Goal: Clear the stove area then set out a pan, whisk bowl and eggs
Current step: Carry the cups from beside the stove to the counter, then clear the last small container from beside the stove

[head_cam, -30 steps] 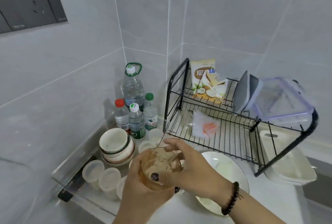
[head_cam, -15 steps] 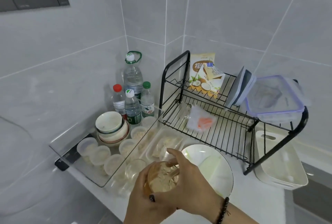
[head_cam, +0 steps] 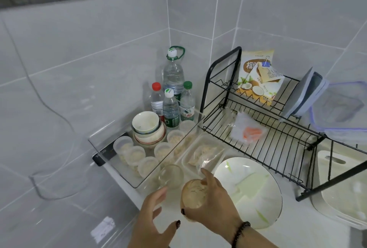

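Here: white counter [head_cam: 198,233], grey tiled corner | right hand [head_cam: 215,205] fingers grasping cup [head_cam: 193,195] | left hand [head_cam: 153,218] fingers released

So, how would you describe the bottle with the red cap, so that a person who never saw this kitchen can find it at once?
Look at the tiled corner left of the black dish rack, where four water bottles stand behind the stacked bowls. The red-capped bottle is the leftmost one, small and clear with a white label. Only its cap is red; its neighbours' caps are green or white.
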Action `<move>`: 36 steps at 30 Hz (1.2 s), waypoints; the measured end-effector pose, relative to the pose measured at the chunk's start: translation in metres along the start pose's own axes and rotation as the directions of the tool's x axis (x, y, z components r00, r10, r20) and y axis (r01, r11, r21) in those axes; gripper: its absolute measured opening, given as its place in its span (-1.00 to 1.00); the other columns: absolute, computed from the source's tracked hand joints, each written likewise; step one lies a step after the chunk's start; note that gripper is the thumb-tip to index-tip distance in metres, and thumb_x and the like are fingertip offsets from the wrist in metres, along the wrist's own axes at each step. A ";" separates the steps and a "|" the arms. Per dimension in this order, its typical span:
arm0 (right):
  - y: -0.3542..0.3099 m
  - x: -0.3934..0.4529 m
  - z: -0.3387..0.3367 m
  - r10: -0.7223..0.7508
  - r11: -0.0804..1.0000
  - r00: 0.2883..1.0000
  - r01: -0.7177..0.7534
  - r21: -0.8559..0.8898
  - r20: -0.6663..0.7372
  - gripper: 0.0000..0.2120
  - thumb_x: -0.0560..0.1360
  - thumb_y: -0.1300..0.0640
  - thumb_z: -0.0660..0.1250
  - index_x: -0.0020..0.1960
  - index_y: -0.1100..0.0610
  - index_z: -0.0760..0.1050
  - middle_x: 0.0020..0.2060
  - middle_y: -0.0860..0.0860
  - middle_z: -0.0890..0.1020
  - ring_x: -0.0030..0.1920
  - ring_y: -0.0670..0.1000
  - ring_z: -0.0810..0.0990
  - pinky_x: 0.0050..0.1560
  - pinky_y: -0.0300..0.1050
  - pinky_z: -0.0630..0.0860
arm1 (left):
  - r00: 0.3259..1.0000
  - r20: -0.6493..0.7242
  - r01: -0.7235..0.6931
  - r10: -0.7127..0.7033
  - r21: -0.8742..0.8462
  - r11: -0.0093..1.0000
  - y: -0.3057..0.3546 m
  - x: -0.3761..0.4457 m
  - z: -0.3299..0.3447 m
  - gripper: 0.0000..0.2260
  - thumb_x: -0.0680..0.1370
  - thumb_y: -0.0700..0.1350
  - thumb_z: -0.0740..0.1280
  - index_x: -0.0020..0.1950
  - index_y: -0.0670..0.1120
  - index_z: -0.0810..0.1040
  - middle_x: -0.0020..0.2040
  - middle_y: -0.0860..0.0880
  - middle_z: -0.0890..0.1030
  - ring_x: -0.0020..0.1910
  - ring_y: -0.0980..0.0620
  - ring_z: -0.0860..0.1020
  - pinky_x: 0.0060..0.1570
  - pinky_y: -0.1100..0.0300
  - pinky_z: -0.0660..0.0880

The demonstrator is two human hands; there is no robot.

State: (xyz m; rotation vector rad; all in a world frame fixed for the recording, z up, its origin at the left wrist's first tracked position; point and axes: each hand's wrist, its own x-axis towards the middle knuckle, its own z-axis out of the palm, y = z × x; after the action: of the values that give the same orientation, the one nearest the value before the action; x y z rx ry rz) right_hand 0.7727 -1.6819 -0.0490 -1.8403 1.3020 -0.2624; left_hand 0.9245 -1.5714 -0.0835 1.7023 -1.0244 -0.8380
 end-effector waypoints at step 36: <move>-0.009 -0.063 0.009 0.239 0.958 0.773 -0.089 0.274 -0.587 -0.50 0.45 0.01 0.42 0.32 -0.10 0.31 0.21 -0.20 0.38 0.20 -0.15 0.44 -0.03 -0.39 0.41 | 0.839 0.531 -0.103 0.118 -0.059 0.993 0.087 0.056 -0.024 -0.68 0.41 -0.19 0.41 0.11 0.12 0.58 0.06 0.20 0.64 0.05 0.28 0.59 0.04 0.25 0.52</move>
State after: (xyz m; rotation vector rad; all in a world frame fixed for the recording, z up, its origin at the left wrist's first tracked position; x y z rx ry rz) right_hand 0.7561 -1.6225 -0.0299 -1.4671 1.7756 -0.9462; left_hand 0.9460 -1.6311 0.0012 1.3906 -1.4592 -1.2850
